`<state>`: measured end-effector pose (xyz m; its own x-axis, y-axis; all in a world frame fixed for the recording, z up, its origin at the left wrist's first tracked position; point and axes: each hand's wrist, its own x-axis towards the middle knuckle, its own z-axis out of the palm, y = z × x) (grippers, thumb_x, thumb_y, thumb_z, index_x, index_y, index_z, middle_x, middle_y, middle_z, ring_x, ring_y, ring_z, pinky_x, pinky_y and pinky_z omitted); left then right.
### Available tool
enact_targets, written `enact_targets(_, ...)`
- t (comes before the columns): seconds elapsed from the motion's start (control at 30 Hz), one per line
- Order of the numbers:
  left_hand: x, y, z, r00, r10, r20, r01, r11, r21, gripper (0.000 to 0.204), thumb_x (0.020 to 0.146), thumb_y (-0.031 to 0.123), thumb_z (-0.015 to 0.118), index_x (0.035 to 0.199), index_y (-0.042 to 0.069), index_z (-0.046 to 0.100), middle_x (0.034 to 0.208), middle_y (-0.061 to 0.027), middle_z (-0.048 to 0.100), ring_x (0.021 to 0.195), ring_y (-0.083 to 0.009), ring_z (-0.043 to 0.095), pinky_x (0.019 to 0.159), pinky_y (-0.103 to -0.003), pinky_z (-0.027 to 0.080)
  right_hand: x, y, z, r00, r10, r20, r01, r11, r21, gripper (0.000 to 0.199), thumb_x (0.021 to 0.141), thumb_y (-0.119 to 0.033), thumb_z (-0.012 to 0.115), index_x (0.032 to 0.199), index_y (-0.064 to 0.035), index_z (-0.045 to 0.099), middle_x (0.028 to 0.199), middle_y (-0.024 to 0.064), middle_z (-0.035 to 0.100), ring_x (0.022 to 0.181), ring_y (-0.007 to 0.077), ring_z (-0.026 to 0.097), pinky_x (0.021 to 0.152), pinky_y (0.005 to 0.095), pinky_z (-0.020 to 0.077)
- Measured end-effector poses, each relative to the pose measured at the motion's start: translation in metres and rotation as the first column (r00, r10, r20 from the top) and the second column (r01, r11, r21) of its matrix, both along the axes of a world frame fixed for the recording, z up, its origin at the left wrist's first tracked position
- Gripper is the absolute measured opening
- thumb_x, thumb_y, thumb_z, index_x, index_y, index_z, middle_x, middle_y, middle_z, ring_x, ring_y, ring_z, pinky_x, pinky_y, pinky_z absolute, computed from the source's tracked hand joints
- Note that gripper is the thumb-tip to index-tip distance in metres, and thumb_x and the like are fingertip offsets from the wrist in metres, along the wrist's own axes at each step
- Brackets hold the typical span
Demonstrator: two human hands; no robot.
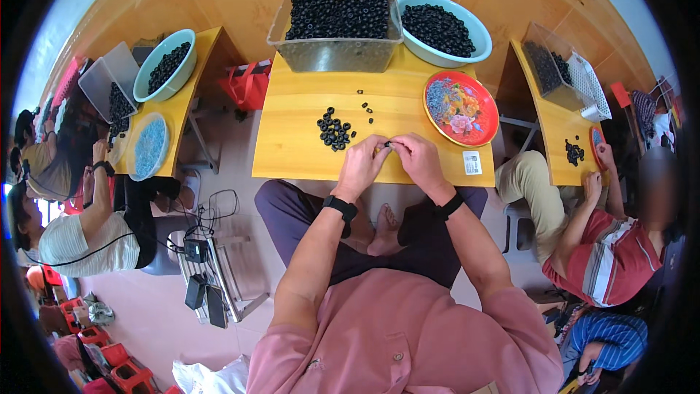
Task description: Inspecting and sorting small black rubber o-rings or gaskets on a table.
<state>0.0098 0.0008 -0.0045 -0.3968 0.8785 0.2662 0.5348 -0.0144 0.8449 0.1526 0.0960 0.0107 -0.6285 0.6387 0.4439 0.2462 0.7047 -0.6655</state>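
Note:
Just over the near edge of the table, my left hand (361, 166) and my right hand (421, 163) meet fingertip to fingertip. Both are pinched on one small black ring-like piece (387, 145), mostly covered by the fingers. Ahead of my left hand lies a loose pile of black rings (335, 131), with a few smaller black bits (366, 106) scattered past it. Right of my hands sits a round red tray (486, 122) with a flower print, holding many tiny bluish pieces (444, 96) on its left side.
A clear plastic bin (332, 57) and a pale blue basin (481, 35), both full of black rings, stand along the table's far side. A white label (472, 163) is near the right corner. Other people work at side tables (191, 87) left and right. A metal stand with cables (211, 263) is at left.

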Motion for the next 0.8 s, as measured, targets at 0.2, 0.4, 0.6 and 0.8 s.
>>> enact_targets(0.2,-0.001,0.000,0.002,0.992,0.000,0.126,-0.001,1.000,0.007,0.022,0.090,0.014,0.075,0.107,0.000,0.070,0.089,-0.0181,0.073,0.075,-0.0274,0.070,0.070,-0.035,0.056,-0.005,0.010,-0.003,0.997,0.007,-0.072,-0.041,0.872,-0.487,0.013,0.091,-0.011,0.071,0.092,0.0022,0.070,0.079,0.0100,0.071,0.065,0.0170,0.067,0.060,0.0311,0.0537)
enact_targets(0.4,-0.005,0.001,0.000,0.992,0.012,0.126,-0.021,0.997,0.070,0.022,0.088,0.014,0.076,0.104,0.000,0.070,0.081,-0.0120,0.071,0.067,-0.0188,0.066,0.065,-0.031,0.054,-0.013,0.036,0.018,0.998,0.054,-0.023,-0.058,0.839,-0.542,0.014,0.090,-0.012,0.072,0.095,0.0018,0.070,0.078,0.0076,0.071,0.066,0.0115,0.066,0.057,0.0268,0.0521)
enact_targets(0.6,-0.005,0.000,0.003,0.994,-0.082,0.074,0.080,0.996,0.028,0.021,0.086,0.015,0.078,0.098,-0.001,0.070,0.073,-0.0108,0.067,0.060,-0.0173,0.060,0.060,-0.032,0.052,-0.048,0.057,0.026,0.956,0.121,0.268,-0.071,0.979,-0.189,0.019,0.085,-0.016,0.071,0.101,-0.0043,0.072,0.087,0.0131,0.074,0.082,0.0286,0.072,0.071,0.0395,0.0553)
enact_targets(0.8,-0.004,0.001,0.001,0.996,-0.067,0.055,0.068,0.998,-0.005,0.023,0.084,0.018,0.079,0.094,-0.001,0.070,0.068,-0.0103,0.065,0.058,-0.0156,0.059,0.058,-0.031,0.051,-0.068,0.049,0.030,0.883,0.126,0.452,-0.082,0.990,-0.115,0.019,0.084,-0.019,0.068,0.097,-0.0066,0.072,0.089,0.0139,0.074,0.087,0.0345,0.071,0.076,0.0451,0.0548)
